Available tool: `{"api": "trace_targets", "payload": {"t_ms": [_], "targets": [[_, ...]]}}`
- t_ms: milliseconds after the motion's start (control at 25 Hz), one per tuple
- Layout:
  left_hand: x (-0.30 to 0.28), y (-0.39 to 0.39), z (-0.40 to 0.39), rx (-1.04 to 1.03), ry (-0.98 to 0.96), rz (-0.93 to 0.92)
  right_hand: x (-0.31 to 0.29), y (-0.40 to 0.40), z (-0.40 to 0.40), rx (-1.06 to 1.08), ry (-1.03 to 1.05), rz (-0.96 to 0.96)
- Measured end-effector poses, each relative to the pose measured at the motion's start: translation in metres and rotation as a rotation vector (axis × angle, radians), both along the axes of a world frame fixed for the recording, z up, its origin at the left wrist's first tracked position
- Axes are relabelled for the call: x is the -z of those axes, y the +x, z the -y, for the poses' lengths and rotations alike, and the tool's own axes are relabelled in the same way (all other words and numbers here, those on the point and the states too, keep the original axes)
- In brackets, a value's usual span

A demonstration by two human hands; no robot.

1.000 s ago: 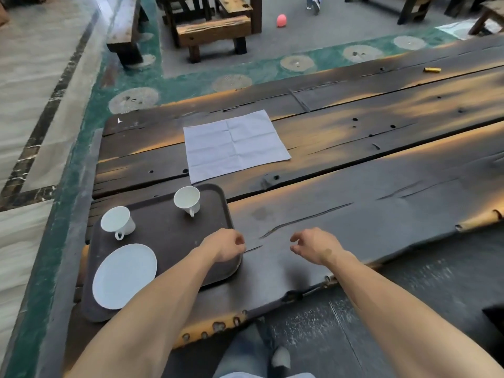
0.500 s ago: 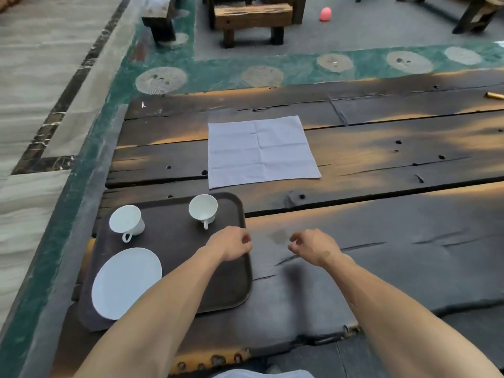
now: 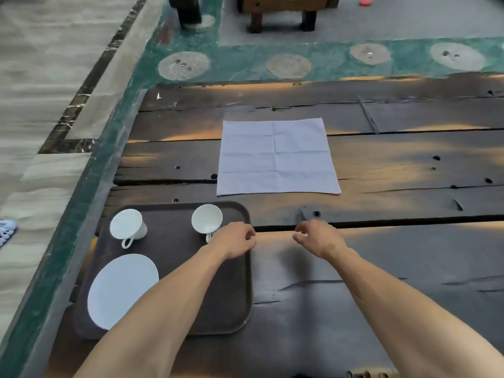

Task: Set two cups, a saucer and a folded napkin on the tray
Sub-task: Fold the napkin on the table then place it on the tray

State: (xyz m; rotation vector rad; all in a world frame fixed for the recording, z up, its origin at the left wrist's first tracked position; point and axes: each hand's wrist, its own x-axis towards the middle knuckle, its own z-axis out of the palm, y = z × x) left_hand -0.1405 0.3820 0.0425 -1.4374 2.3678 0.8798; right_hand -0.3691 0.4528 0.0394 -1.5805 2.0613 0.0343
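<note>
A dark brown tray [image 3: 174,268] lies at the table's near left. On it stand two white cups, one at the far left [image 3: 127,226] and one at the far right [image 3: 206,220], and a white saucer [image 3: 122,290] at the near left. A pale napkin [image 3: 276,156] lies unfolded flat on the planks beyond the tray. My left hand [image 3: 236,242] hovers over the tray's right edge beside the right cup, fingers loosely curled, holding nothing. My right hand [image 3: 317,237] hovers over bare wood to the right, fingers curled and apart, empty.
The dark wooden plank table [image 3: 395,173] stretches right and away, with gaps and holes between planks. Its left edge runs beside a green floor strip [image 3: 90,186]. Wooden benches [image 3: 283,9] stand on the floor beyond the table.
The view has shifted forward and down over the table. Both hands have moved a little farther out toward the napkin; the left one now sits by the right cup.
</note>
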Motion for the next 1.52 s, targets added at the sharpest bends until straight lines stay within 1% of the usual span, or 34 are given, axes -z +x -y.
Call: {"api": "trace_targets", "payload": {"t_ms": [120,240,400,600,840,1040,1240,1360,1520], "targets": [[-0.001,-0.017,0.008,-0.07,0.013,0.009,0.004,-0.024,0.018,-0.06,0.009,-0.02],[-0.001,-0.032,0.02,-0.099,-0.019,0.02,0.008,-0.048,0.034,-0.067,0.008,-0.028],[0.002,-0.044,0.037,-0.175,-0.03,0.01,0.012,-0.082,0.057,-0.079,0.006,0.011],[0.011,-0.049,0.071,-0.185,-0.087,0.097,0.023,-0.119,0.082,-0.098,-0.041,0.009],[0.036,-0.041,0.132,-0.13,-0.19,0.245,0.047,-0.144,0.108,-0.059,0.008,-0.048],[0.064,-0.023,0.173,-0.088,-0.2,0.336,0.075,-0.159,0.118,-0.012,0.044,-0.108],[0.082,-0.007,0.199,0.029,-0.197,0.374,0.088,-0.168,0.123,-0.07,-0.043,-0.211],[0.087,-0.003,0.208,0.134,-0.175,0.39,0.088,-0.172,0.124,-0.173,-0.059,-0.288],[0.089,-0.001,0.211,0.316,-0.303,0.455,0.086,-0.174,0.122,-0.293,-0.014,-0.431]]}}
